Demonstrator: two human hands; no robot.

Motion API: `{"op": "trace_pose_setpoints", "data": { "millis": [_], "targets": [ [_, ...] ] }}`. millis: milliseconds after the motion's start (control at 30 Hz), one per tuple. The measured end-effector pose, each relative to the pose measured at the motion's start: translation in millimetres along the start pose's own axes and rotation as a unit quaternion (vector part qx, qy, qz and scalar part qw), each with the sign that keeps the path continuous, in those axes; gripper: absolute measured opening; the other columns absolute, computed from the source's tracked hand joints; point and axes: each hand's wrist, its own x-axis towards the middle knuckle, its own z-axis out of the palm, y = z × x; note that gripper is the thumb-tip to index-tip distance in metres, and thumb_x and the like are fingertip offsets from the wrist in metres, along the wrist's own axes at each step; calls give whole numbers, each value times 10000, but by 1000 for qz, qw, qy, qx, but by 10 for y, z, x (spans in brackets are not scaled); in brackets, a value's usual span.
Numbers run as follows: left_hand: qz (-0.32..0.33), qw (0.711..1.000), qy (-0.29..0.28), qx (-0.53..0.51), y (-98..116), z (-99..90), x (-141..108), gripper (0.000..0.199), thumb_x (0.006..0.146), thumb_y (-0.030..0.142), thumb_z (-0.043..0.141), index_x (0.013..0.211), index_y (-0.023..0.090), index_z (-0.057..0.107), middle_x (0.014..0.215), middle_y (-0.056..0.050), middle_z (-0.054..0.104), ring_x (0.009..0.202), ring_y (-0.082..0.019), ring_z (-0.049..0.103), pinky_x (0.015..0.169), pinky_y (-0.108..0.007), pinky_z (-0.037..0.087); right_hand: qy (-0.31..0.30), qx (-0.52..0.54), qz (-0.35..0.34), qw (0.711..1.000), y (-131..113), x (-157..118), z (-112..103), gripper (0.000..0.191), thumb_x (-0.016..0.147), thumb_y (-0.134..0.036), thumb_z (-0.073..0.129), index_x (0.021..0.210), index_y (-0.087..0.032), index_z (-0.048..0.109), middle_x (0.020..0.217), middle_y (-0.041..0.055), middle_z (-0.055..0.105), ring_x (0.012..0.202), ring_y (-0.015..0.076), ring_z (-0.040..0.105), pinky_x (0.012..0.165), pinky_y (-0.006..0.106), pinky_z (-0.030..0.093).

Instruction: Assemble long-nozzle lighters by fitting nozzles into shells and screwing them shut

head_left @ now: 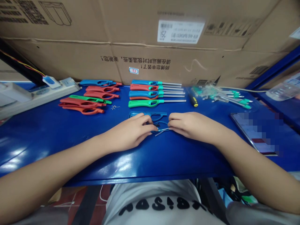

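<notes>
On the blue table, a blue lighter shell half (161, 123) lies between my two hands. My left hand (133, 129) is closed, its fingertips pressed on the handle end beside a small dark part. My right hand (191, 126) pinches the front end, its fingers covering what is there. A thin metal piece (161, 132) sticks out below the shell, slanting toward my right fingertips. Just behind lies another blue lighter shell half (161, 115), partly hidden by my left hand.
Red, green and blue lighter shells (82, 104) are piled at left, beside small screws (114, 107). Several lighters with metal tubes (145, 103) lie in a row behind. At right are green-tipped rods (234, 97), a yellow-black screwdriver (194, 100), a phone (255, 134). A power strip (47, 97) and cardboard (140, 37) border the table.
</notes>
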Motion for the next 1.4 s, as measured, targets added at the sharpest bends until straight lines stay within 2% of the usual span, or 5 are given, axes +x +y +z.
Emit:
{"op": "trace_pose_setpoints", "data": {
  "millis": [233, 467, 633, 1033, 1400],
  "targets": [
    [3, 1000, 6, -6, 5, -9, 4, 292, 1039, 237, 448, 1237, 223, 663, 1152, -108, 600, 1060, -245, 565, 939, -402, 489, -17, -90, -8, 996, -71, 23, 19, 177, 998, -197, 495, 956, -150, 661, 943, 74, 640, 604, 133, 478, 554, 298, 269],
    [10, 1000, 14, -14, -4, 4, 1, 296, 1029, 219, 466, 1258, 226, 655, 1159, -110, 602, 1064, -248, 566, 938, -412, 493, 29, 125, 1, 992, 70, 51, 95, 105, 927, -144, 554, 983, -161, 642, 918, 50, 624, 726, 142, 548, 642, 258, 389],
    [7, 1000, 11, -9, 0, 0, -5, 296, 1032, 221, 463, 1259, 231, 653, 1156, -105, 601, 1062, -242, 560, 932, -404, 491, 29, 241, 58, 968, 121, 52, 81, 100, 865, -114, 579, 936, -165, 628, 809, 9, 594, 620, 113, 484, 597, 242, 382],
    [2, 1000, 5, -4, 4, -6, -17, 297, 1037, 237, 454, 1258, 232, 653, 1170, -106, 598, 1067, -248, 556, 933, -409, 490, 10, 317, 101, 943, 149, 63, 81, 92, 889, -252, 637, 903, -161, 631, 716, -26, 537, 597, 110, 430, 597, 253, 364],
    [14, 1000, 7, 11, 11, -3, -14, 297, 1040, 231, 443, 1251, 220, 650, 1166, -113, 599, 1039, -252, 560, 911, -404, 487, -10, 327, 40, 944, 146, 43, 77, 200, 834, -281, 736, 911, -174, 586, 898, -7, 493, 683, 105, 429, 649, 245, 398]
  ]
}}
